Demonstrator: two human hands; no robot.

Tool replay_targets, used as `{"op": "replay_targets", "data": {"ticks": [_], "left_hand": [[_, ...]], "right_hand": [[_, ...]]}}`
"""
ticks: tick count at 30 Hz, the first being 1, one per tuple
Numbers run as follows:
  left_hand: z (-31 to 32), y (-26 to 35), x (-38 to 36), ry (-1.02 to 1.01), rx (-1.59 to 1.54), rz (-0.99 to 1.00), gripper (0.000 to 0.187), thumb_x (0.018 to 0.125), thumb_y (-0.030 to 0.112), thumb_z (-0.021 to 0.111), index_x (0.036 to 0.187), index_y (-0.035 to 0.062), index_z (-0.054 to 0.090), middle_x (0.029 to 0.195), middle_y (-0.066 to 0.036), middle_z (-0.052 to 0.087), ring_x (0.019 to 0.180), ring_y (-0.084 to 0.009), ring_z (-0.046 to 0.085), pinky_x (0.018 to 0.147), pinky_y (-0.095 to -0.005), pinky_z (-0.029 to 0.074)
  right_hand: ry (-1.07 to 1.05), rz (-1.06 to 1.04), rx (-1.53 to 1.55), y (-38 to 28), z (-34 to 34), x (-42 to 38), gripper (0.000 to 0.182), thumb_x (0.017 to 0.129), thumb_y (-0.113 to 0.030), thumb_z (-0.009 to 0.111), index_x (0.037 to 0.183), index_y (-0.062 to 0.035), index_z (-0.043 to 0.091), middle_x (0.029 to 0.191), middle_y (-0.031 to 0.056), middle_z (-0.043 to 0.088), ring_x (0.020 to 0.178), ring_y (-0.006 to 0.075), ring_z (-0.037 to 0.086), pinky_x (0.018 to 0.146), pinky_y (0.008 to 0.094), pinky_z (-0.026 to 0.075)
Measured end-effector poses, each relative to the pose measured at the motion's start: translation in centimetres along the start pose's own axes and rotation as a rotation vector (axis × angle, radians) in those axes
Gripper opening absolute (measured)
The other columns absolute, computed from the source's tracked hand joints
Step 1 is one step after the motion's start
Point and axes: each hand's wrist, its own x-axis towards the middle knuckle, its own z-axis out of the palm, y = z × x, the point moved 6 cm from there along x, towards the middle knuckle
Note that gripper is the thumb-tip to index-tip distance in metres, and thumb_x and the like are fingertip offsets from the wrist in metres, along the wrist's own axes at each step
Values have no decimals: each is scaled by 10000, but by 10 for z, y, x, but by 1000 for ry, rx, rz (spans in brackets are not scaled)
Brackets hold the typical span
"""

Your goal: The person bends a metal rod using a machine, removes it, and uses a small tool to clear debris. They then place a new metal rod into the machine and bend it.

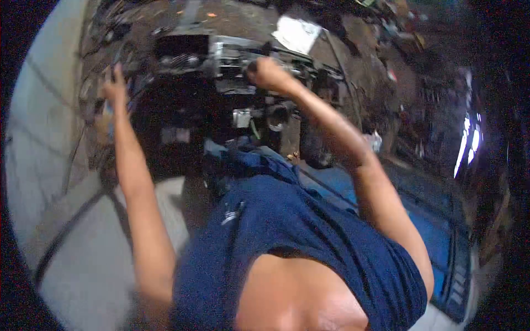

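Observation:
A dark machine with bright metal parts [234,58] stands in front of me. Over its right side my right hand [271,75] is closed on a dark knob-like handle [253,70], most of which the fingers hide. My left hand [114,88] is stretched forward at the left of the machine, its fingers somewhat blurred but apart. Nothing can be made out in it. A small pale block [241,117] and a round metal part [277,117] show low on the machine, between my arms.
A white sheet [297,34] lies behind the machine. Along the left runs a pale wall [41,110]. A blue panel with a dark frame [422,234] is at my right side. Blurred clutter covers the dark ground at the back and right.

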Motion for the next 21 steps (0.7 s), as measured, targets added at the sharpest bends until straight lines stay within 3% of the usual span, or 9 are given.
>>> {"op": "replay_targets", "data": {"ticks": [4,7,8,9,10,13,15,18,21], "left_hand": [[-59,109,-72,80,-234,-13,647,799,385,624,1216,-53,393,1124,-259,519,1033,-337,532,841,-391,439],[-42,57,-159,306,379,340,653,796,386,614,1187,-86,389,1119,-276,487,989,-391,517,839,-434,434],[-47,83,-195,114,64,-95,658,796,400,605,1190,-82,393,1150,-280,470,1040,-387,490,872,-442,411],[-21,34,-236,166,542,78,627,811,383,587,1184,-86,404,1165,-281,461,1074,-373,476,896,-441,396],[-13,44,-262,-64,120,-65,559,819,343,583,1156,-77,431,1161,-265,474,1048,-360,492,885,-435,394],[34,72,-338,-476,165,4,250,773,191,579,837,-50,600,775,-183,620,659,-317,582,656,-379,467],[73,88,-389,-922,163,-201,292,785,241,589,900,-25,619,818,-205,626,740,-331,598,704,-384,458],[130,91,-445,-1356,268,-114,402,781,318,604,1016,-8,596,1009,-218,606,953,-332,582,793,-383,441],[160,110,-479,-1328,358,-95,441,780,291,601,1111,4,553,1069,-169,601,977,-299,578,778,-383,448]], "right_hand": [[336,163,540,59,58,-135,413,851,-361,536,870,43,617,796,244,602,728,360,597,660,418,463],[292,579,579,137,130,-257,385,841,-346,549,869,30,631,759,233,605,692,345,607,654,398,463],[310,678,550,161,154,-298,371,840,-334,548,874,25,633,758,223,611,693,344,609,658,392,466],[378,736,523,187,182,-336,371,841,-333,539,881,25,630,777,221,614,721,350,606,675,397,465],[443,797,498,208,209,-365,372,842,-331,530,889,25,628,796,219,616,749,355,603,692,402,464],[492,1030,488,259,261,-412,385,841,-330,508,905,34,615,858,235,610,836,381,587,739,421,456],[459,1150,484,303,301,-411,386,845,-330,487,940,25,606,886,250,598,876,385,573,777,426,437],[337,1276,598,330,280,-374,408,841,-337,456,1022,6,584,1018,255,570,998,395,517,864,447,386],[404,1263,670,408,300,-326,391,837,-322,454,1013,2,588,994,243,575,977,401,509,838,452,393]]}}
